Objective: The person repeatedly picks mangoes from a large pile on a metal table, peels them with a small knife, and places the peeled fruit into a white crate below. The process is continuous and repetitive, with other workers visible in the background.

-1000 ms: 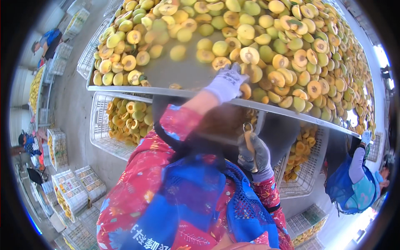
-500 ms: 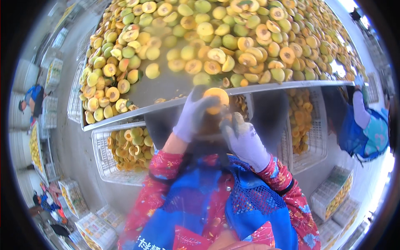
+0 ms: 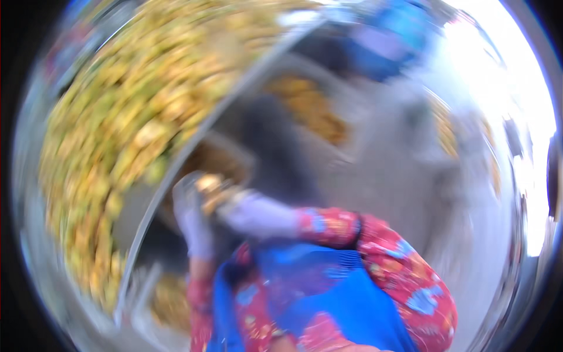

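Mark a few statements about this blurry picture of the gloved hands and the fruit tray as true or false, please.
1. Both hands wear pale gloves. True: the left hand and the right hand are gloved.
2. The hands meet around a yellow-orange piece of fruit. True, though blur hides the exact grip.
3. The big metal tray is bare. False: it is heaped with yellow-green fruit halves.
4. The sleeves are plain white. False: the sleeves are red with a flowered pattern.
5. The picture is sharp. False: it is smeared by motion.
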`<action>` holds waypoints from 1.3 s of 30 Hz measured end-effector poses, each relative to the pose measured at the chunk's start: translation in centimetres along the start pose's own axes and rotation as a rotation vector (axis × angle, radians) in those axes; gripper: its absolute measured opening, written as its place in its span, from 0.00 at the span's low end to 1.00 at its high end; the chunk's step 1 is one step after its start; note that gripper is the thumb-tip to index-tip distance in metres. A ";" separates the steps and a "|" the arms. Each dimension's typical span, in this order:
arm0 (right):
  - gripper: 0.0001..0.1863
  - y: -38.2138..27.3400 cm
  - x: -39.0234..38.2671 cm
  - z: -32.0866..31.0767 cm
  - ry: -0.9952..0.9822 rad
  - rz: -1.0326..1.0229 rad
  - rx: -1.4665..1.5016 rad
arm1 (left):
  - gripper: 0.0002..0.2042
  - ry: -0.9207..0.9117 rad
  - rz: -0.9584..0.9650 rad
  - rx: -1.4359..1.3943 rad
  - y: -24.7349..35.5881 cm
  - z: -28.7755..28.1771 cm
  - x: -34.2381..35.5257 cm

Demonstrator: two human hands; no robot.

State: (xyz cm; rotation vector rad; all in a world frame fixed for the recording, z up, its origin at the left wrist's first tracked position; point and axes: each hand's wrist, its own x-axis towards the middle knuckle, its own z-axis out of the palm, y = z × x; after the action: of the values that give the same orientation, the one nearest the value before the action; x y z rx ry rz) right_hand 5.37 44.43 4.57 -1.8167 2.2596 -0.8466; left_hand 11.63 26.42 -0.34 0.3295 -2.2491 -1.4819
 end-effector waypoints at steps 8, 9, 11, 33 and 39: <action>0.24 -1.3 -6.6 -2.6 0.227 0.747 0.862 | 0.12 -0.196 0.607 0.504 5.9 7.4 -1.1; 0.24 -2.1 -7.6 -3.0 0.251 0.797 0.809 | 0.11 -0.293 0.595 0.473 6.1 7.9 -0.5; 0.23 -0.5 -9.6 -0.6 0.331 0.643 0.722 | 0.11 -0.355 0.753 0.555 5.6 9.1 -0.5; 0.14 -4.2 -6.4 -2.6 0.283 0.711 1.527 | 0.14 -0.326 0.416 0.397 5.6 5.1 -2.4; 0.12 -7.1 -8.8 -2.8 0.282 0.810 1.630 | 0.13 -0.284 0.438 0.352 4.4 4.8 -4.2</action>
State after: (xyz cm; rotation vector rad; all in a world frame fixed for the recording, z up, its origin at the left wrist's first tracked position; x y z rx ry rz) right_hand 12.72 52.72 8.21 -0.0614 1.1591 -1.8345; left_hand 13.24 33.89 1.08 -0.2800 -2.5886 -0.9534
